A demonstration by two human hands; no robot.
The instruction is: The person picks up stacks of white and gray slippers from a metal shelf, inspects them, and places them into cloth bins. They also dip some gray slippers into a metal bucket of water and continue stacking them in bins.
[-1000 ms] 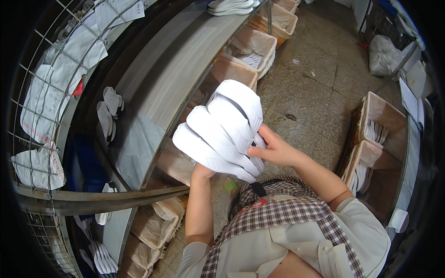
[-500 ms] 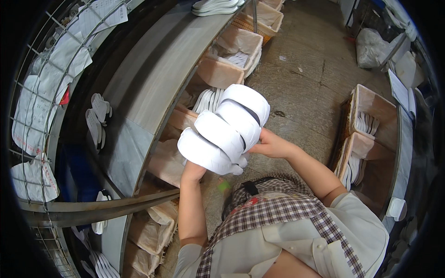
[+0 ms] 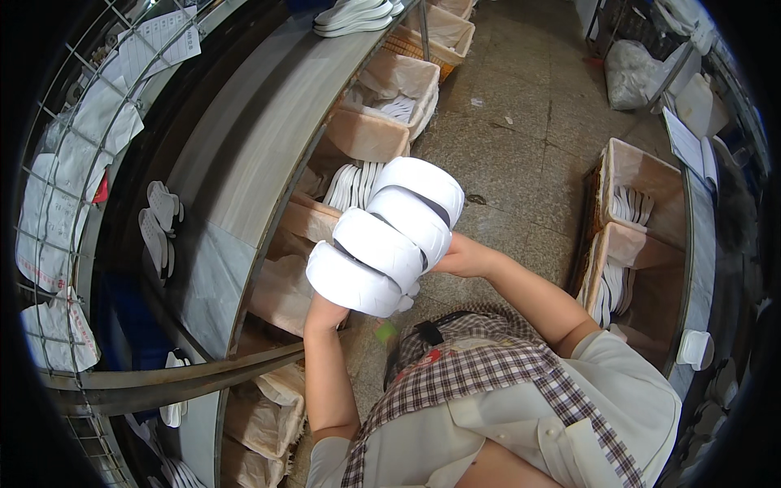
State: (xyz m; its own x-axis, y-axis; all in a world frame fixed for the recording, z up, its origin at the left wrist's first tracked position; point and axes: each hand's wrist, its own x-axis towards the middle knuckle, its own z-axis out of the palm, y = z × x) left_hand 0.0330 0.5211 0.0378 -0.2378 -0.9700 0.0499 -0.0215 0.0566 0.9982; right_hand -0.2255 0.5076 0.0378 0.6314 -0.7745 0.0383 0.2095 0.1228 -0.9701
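Centrally in the frame, a stack of white shoe soles (image 3: pixel 386 236) is held up between both hands, above the brown boxes under the bench. Four soles can be counted, fanned and overlapping, running from lower left to upper right. The left hand (image 3: pixel 325 313) is placed under the lower-left end of the stack, fingers hidden behind the soles; it is closed on the stack from below. The right hand (image 3: pixel 462 256) is pressed against the stack's right side, clasping it there; its fingertips are hidden by the soles. Both forearms enter from the lower centre, above a plaid apron (image 3: pixel 480 374) worn over a pale shirt.

A long grey bench (image 3: pixel 244 154) curves from the upper centre to the lower left. More white soles (image 3: pixel 354 15) are seen lying on its far end at the top of the frame. Below the bench, a row of open brown boxes (image 3: pixel 378 134) is lined up; one of them, just behind the held stack, contains white soles standing on edge (image 3: pixel 351 185). At the left, a wire grid (image 3: pixel 77 122) is hung with paper sheets. At the right of the frame, two further boxes (image 3: pixel 643 228) with soles stood on edge are noted, well apart from the hands, across a stone-tiled floor (image 3: pixel 512 154).
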